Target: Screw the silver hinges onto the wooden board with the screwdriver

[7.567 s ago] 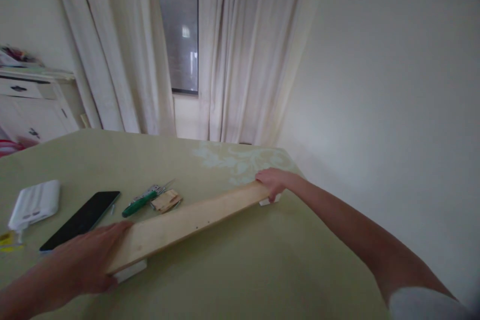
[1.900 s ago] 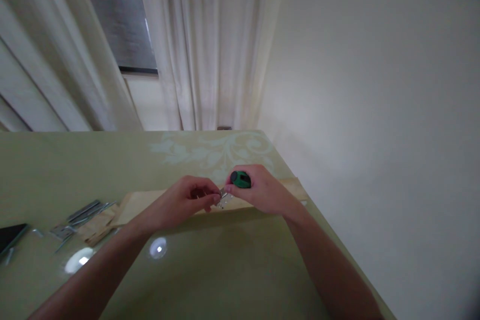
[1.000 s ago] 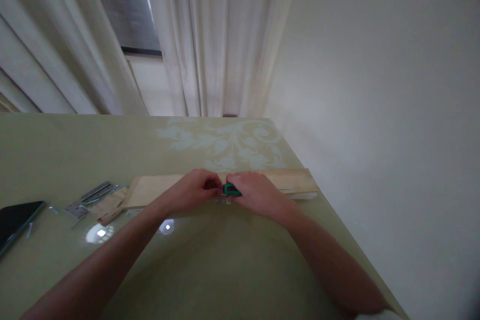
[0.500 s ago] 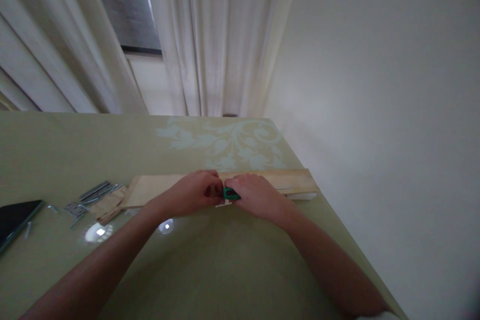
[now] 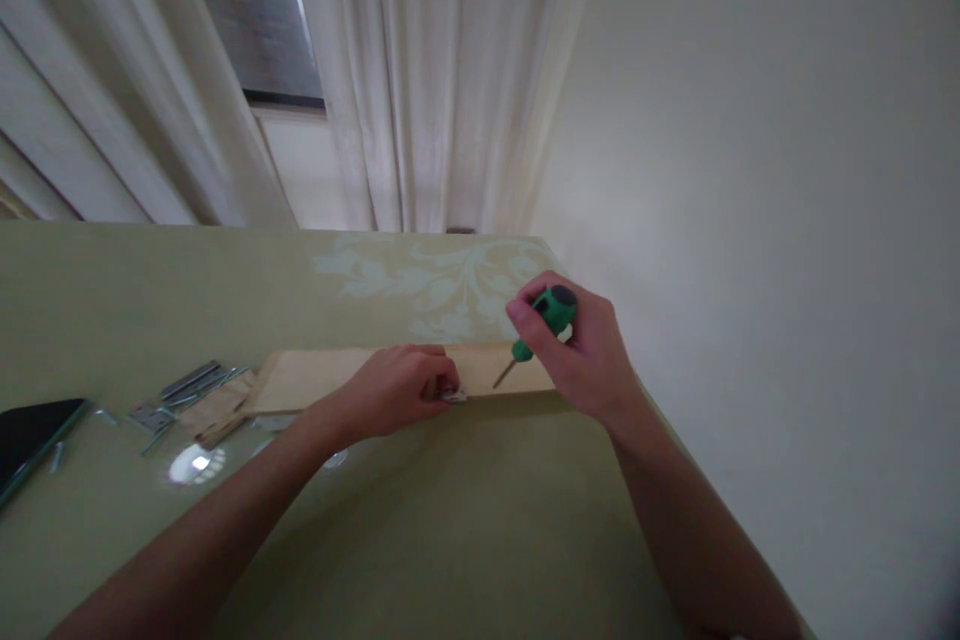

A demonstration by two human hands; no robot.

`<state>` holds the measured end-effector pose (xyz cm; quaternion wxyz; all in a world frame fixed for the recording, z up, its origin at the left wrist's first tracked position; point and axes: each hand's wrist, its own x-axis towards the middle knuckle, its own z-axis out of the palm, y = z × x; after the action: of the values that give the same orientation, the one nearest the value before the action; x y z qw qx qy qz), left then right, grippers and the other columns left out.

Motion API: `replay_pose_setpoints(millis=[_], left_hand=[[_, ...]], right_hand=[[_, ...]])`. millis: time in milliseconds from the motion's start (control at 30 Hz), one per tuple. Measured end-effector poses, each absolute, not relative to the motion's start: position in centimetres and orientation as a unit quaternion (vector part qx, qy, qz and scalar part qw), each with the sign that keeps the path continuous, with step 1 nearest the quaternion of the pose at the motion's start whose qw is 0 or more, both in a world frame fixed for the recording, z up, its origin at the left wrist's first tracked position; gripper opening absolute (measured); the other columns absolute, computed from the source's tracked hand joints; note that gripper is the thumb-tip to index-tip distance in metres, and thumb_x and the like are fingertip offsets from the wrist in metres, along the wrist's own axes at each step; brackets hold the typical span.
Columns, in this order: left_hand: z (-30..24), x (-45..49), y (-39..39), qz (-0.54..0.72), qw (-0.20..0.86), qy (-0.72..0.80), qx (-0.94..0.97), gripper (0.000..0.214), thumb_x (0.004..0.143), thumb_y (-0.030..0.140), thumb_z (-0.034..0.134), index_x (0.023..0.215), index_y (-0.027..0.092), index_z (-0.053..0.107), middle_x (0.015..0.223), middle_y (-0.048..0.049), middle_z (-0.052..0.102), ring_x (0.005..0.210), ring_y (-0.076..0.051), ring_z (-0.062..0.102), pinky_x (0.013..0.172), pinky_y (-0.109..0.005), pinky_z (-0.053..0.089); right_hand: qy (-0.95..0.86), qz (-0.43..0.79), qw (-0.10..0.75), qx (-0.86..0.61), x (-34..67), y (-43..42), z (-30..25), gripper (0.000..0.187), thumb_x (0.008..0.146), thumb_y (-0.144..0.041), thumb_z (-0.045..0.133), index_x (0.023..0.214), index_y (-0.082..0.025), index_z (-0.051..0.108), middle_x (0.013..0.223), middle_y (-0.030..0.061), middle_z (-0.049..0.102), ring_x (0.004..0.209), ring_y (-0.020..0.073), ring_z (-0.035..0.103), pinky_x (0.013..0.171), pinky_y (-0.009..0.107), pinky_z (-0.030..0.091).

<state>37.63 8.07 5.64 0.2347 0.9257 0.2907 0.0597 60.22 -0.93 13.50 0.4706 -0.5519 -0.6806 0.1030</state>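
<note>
A pale wooden board [image 5: 311,375] lies lengthwise across the table. My right hand [image 5: 581,350] is closed around a screwdriver [image 5: 556,308] with a green and black handle, raised over the right part of the board. The screwdriver's shaft slants down to the left, its tip close above the wood near the front edge. At the middle of the board's front edge, my left hand [image 5: 405,385] has its fingers curled and pressed on a small metal plate [image 5: 454,396]. The fingers cover most of that plate, so its exact kind is hard to see.
Left of the board lie metal hardware pieces [image 5: 191,382], several screws and a small wood scrap [image 5: 217,410]. A dark flat device [image 5: 34,435] sits at the table's [image 5: 465,530] far left. Curtains [image 5: 420,70] hang behind, and a wall [image 5: 765,220] stands on the right.
My right hand has lifted and moved right, turning the screwdriver from lying flat along the board to pointing down. My left hand stays at the board's edge, shifted slightly right.
</note>
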Motion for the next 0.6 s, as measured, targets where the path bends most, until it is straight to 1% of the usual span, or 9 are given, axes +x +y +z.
replay_pose_setpoints(millis=[67,133,200,300,533,600], left_hand=[[5.3,37.6,8.2,0.065,0.243,0.291,0.923,0.012,0.084,0.021,0.076,0.096,0.024,0.078,0.092,0.0004,0.072,0.073,-0.014,0.061,0.063,-0.026,0.034],[5.0,37.6,8.4,0.072,0.252,0.286,0.921,0.010,0.084,0.022,0.076,0.094,0.023,0.078,0.092,0.0003,0.071,0.073,-0.014,0.061,0.063,-0.025,0.035],[4.8,37.5,8.5,0.079,0.261,0.287,0.918,0.010,0.083,0.022,0.076,0.093,0.023,0.078,0.092,0.0002,0.071,0.074,-0.014,0.061,0.064,-0.025,0.037],[4.8,37.4,8.5,0.081,0.271,0.289,0.914,0.009,0.083,0.023,0.076,0.092,0.023,0.078,0.090,0.0003,0.071,0.074,-0.014,0.061,0.064,-0.025,0.038],[5.0,37.5,8.5,0.073,0.272,0.307,0.909,0.009,0.081,0.021,0.076,0.090,0.022,0.077,0.084,0.0011,0.072,0.070,-0.015,0.060,0.063,-0.026,0.037],[5.0,37.6,8.5,0.075,0.267,0.304,0.912,0.009,0.080,0.020,0.076,0.090,0.021,0.076,0.085,0.0008,0.072,0.070,-0.014,0.060,0.063,-0.026,0.037]], right_hand=[[-0.662,0.110,0.495,-0.552,60.1,-1.1,13.4,0.044,0.103,-0.058,0.061,0.079,-0.022,0.063,0.068,-0.0024,0.058,0.065,0.0133,0.052,0.064,0.027,0.040],[-0.660,0.110,0.482,-0.566,59.8,-0.9,13.0,0.048,0.101,-0.063,0.063,0.076,-0.022,0.062,0.061,-0.0041,0.054,0.059,0.0123,0.047,0.061,0.028,0.037],[-0.664,0.096,0.462,-0.579,59.4,-0.6,12.5,0.048,0.098,-0.063,0.066,0.076,-0.022,0.062,0.059,-0.0053,0.052,0.056,0.0115,0.044,0.060,0.028,0.036],[-0.672,0.077,0.449,-0.584,59.2,-0.2,11.9,0.045,0.098,-0.061,0.068,0.077,-0.021,0.063,0.061,-0.0054,0.054,0.057,0.0110,0.045,0.061,0.028,0.035],[-0.678,0.094,0.441,-0.580,59.3,0.0,11.6,0.043,0.098,-0.058,0.069,0.076,-0.022,0.062,0.062,-0.0053,0.056,0.059,0.0112,0.046,0.061,0.028,0.036],[-0.680,0.102,0.439,-0.579,59.2,-0.1,11.5,0.044,0.098,-0.058,0.069,0.074,-0.022,0.061,0.062,-0.0052,0.057,0.059,0.0111,0.046,0.061,0.028,0.036]])
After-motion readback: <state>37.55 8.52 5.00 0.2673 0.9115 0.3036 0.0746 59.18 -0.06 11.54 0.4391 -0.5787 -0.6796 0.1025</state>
